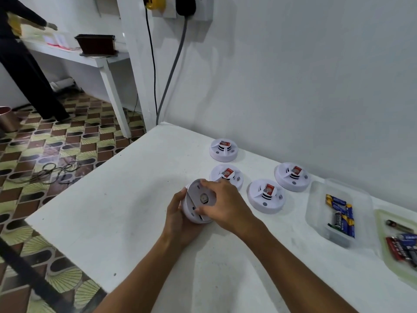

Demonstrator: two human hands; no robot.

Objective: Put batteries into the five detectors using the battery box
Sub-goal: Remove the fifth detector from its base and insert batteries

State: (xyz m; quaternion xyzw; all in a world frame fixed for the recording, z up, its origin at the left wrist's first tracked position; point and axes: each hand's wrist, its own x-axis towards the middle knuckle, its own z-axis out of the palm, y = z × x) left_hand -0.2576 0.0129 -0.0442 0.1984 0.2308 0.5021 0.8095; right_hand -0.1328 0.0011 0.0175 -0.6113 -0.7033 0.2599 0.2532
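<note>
I hold one white round detector (194, 201) tilted up above the table, its back side facing me. My left hand (178, 219) cups it from below and the left. My right hand (222, 203) grips its back plate, fingers curled over the top and right edge. Several other white detectors lie face up on the table: one far back (223, 150), one right behind my hands (228, 176), one in the middle (266, 196), one at the right (292, 177). A clear plastic battery box (316, 199) at the right holds several blue and yellow batteries (341, 215).
A second, green-rimmed container (383, 242) with mixed batteries sits at the far right edge. The white table (135, 211) ends at the left above a patterned floor. Cables hang down the wall behind. Another person stands at a shelf at the far left.
</note>
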